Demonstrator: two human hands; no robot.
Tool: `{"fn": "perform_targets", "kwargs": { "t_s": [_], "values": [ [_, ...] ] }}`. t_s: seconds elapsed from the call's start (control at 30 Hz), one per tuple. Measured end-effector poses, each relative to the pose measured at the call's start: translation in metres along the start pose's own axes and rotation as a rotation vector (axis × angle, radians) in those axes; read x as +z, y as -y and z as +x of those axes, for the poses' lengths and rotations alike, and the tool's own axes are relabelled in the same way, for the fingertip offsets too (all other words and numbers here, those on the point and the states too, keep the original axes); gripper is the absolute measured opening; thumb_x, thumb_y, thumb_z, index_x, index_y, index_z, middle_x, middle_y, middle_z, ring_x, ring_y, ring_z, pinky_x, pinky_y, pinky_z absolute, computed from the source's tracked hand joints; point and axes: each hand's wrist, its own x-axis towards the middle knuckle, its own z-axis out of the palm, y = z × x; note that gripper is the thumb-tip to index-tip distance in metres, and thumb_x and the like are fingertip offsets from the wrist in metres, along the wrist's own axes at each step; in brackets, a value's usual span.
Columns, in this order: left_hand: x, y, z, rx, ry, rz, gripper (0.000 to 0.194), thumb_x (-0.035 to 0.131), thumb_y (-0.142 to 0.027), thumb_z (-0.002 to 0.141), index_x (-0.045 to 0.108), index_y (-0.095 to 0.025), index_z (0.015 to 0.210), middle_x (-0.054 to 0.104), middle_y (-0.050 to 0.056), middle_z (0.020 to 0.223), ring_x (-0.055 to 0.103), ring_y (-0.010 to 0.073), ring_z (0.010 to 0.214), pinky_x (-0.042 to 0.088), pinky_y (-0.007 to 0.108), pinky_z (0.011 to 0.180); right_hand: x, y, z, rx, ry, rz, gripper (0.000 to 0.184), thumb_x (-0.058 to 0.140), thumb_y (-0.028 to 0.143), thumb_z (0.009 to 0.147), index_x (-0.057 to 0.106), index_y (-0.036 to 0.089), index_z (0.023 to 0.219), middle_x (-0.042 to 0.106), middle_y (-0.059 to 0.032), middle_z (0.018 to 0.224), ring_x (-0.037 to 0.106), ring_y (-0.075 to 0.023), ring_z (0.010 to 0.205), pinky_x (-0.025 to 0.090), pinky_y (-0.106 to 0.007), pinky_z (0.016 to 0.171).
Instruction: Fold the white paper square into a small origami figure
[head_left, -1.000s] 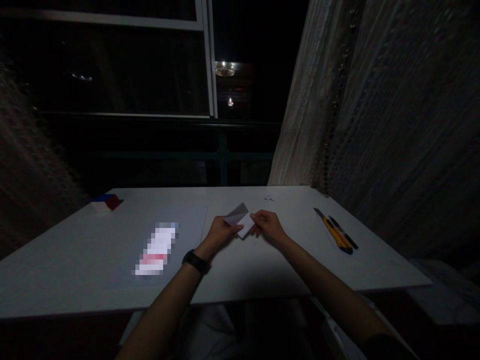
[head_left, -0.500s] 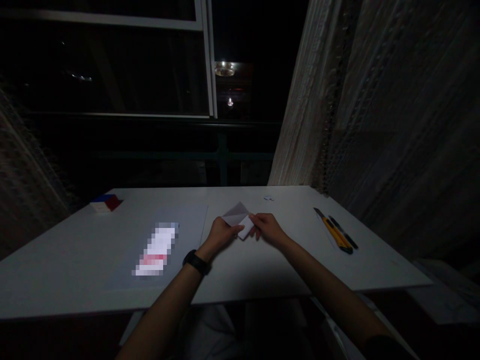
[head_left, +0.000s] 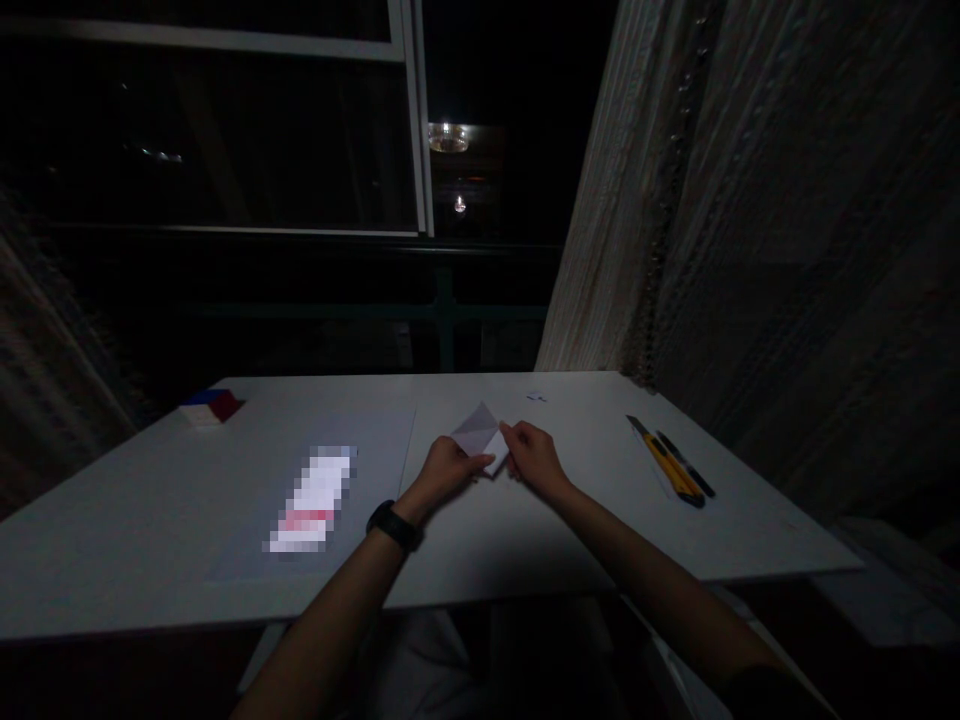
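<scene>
A folded sheet of white paper (head_left: 478, 428) is held up between both hands over the middle of the table. Its far part comes to a point, and a brighter folded flap faces me. My left hand (head_left: 448, 466) grips the lower left edge, thumb laid across the front of the flap. On the other side, my right hand (head_left: 534, 456) pinches the right corner between thumb and fingers. The fingers behind the paper are partly hidden. A dark watch sits on my left wrist.
On the white table (head_left: 465, 560) a blurred-out lit phone (head_left: 311, 500) lies on a pale sheet at left. A puzzle cube (head_left: 210, 407) stands farther back. At right are a yellow utility knife (head_left: 667, 465) and a black pen (head_left: 686, 463). Small paper scraps (head_left: 536, 397) lie behind. Curtains (head_left: 600, 220) hang beyond.
The paper has turned slightly, and its front flap now sits a little farther right. My left thumb has slid right along it. My right hand has shifted a little and stays on the corner.
</scene>
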Motion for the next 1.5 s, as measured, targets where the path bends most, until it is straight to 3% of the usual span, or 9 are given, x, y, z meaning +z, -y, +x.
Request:
{"fn": "perform_targets", "kwargs": {
  "t_s": [0.13,0.3,0.63,0.87,1.07,1.17,1.27,1.37,1.5],
  "values": [
    [0.0,-0.003,0.0,0.013,-0.005,-0.071,0.027,0.072,-0.031,0.058,0.065,-0.008,0.071,0.062,0.004,0.058,0.052,0.0122,0.049,0.04,0.023,0.048,0.002,-0.001,0.001,0.022,-0.014,0.157,0.038,0.048,0.06,0.074,0.044,0.022,0.074,0.046,0.0086,0.036,0.04,-0.0094,0.025,0.027,-0.018,0.026],
    [-0.002,-0.002,0.0,0.015,-0.017,-0.18,0.031,0.07,-0.032,0.061,0.066,-0.008,0.08,0.063,0.004,0.061,0.051,0.0112,0.048,0.039,0.022,0.046,-0.002,-0.002,0.005,0.039,0.079,0.374,0.037,0.054,0.056,0.072,0.046,0.02,0.075,0.054,0.0052,0.041,0.045,-0.0101,0.028,0.034,-0.019,0.028],
    [0.0,-0.007,-0.003,0.021,-0.043,-0.187,0.031,0.071,-0.029,0.059,0.066,-0.008,0.081,0.064,0.005,0.066,0.053,0.0119,0.052,0.04,0.023,0.048,0.003,-0.001,0.005,0.032,-0.035,0.363,0.037,0.057,0.054,0.071,0.047,0.019,0.077,0.053,0.0053,0.041,0.045,-0.0094,0.029,0.035,-0.019,0.03],
    [-0.001,-0.006,0.0,0.037,-0.154,-0.206,0.027,0.072,-0.03,0.059,0.065,-0.008,0.074,0.064,0.005,0.063,0.053,0.0121,0.053,0.04,0.022,0.048,0.002,0.004,0.002,0.03,0.073,0.479,0.047,0.052,0.058,0.073,0.047,0.018,0.099,0.058,0.0034,0.053,0.055,-0.0125,0.042,0.039,-0.02,0.035],
    [0.002,-0.004,-0.001,0.032,-0.117,-0.211,0.033,0.071,-0.033,0.061,0.065,-0.008,0.082,0.065,0.007,0.067,0.054,0.0135,0.054,0.041,0.023,0.05,0.007,-0.002,0.003,-0.013,0.049,0.366,0.035,0.064,0.049,0.066,0.052,0.016,0.065,0.055,0.002,0.057,0.052,-0.0104,0.052,0.04,-0.021,0.048],
    [0.0,-0.007,-0.004,0.014,-0.079,-0.191,0.034,0.07,-0.033,0.062,0.066,-0.007,0.083,0.066,0.008,0.071,0.057,0.016,0.061,0.043,0.025,0.055,0.002,-0.001,0.007,0.023,0.026,0.346,0.035,0.065,0.048,0.064,0.05,0.016,0.062,0.055,0.0019,0.057,0.051,-0.0107,0.053,0.04,-0.022,0.05],
    [-0.005,-0.011,-0.005,0.071,-0.079,-0.209,0.038,0.067,-0.033,0.065,0.065,-0.008,0.092,0.067,0.01,0.082,0.059,0.0181,0.072,0.044,0.026,0.064,-0.007,0.0,0.011,0.102,0.117,0.293,0.036,0.066,0.048,0.061,0.048,0.016,0.061,0.053,0.0028,0.052,0.051,-0.011,0.05,0.039,-0.022,0.047],
    [-0.01,-0.014,-0.004,0.151,-0.093,-0.277,0.047,0.065,-0.03,0.067,0.059,-0.012,0.111,0.066,0.011,0.1,0.059,0.0199,0.088,0.044,0.028,0.074,-0.014,-0.002,0.011,0.153,0.337,0.235,0.035,0.065,0.046,0.063,0.046,0.017,0.062,0.05,0.0048,0.049,0.049,-0.0102,0.046,0.037,-0.021,0.044],
    [-0.009,-0.012,-0.004,0.047,-0.015,-0.24,0.036,0.065,-0.028,0.067,0.066,-0.011,0.099,0.068,0.013,0.094,0.061,0.0207,0.084,0.044,0.028,0.072,-0.019,-0.002,0.007,0.027,0.523,0.053,0.027,0.058,0.041,0.073,0.053,0.015,0.07,0.05,0.0041,0.054,0.046,-0.009,0.049,0.034,-0.02,0.045]
  ]
}}
